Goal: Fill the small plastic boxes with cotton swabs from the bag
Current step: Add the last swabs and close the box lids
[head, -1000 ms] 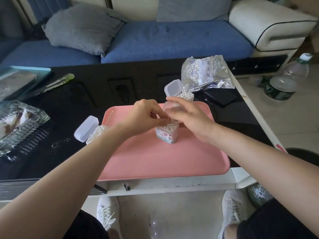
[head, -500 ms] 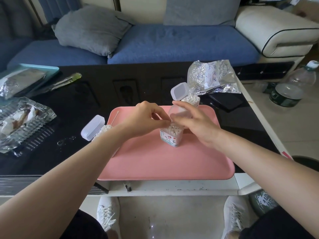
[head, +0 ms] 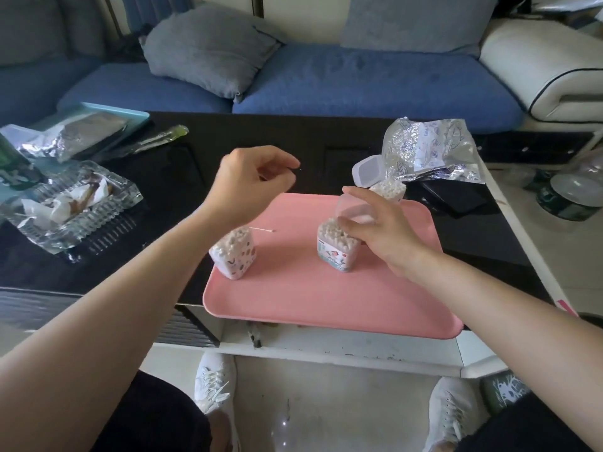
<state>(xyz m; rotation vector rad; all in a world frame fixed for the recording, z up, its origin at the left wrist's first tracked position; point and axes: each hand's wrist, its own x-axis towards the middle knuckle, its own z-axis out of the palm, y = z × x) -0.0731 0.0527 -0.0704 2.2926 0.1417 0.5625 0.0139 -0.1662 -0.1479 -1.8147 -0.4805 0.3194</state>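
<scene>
On the pink tray (head: pixel 326 298) stand two small plastic boxes packed with cotton swabs. My right hand (head: pixel 381 233) grips the translucent hinged lid (head: pixel 354 210) of the middle box (head: pixel 337 252), tilted over the swab tips. My left hand (head: pixel 251 184) hovers above the tray's far left corner, fingers curled, nothing visible in it. The left box (head: pixel 233 252) sits below my left forearm, its lid hidden. A third filled box (head: pixel 388 190) with an open white lid (head: pixel 367 171) stands at the tray's far edge, beside the crinkled swab bag (head: pixel 427 148). One loose swab (head: pixel 261 230) lies on the tray.
A glass dish (head: pixel 65 203) with wrappers sits on the black table at left, behind it a teal tray (head: pixel 130 114) and a green-tipped tool (head: pixel 156 138). A black phone (head: pixel 456 197) lies right of the tray. A water bottle (head: pixel 571 194) stands on the floor at right.
My left hand has let go of the middle box and risen up and to the left. My right hand stays on that box's lid. The left box now shows.
</scene>
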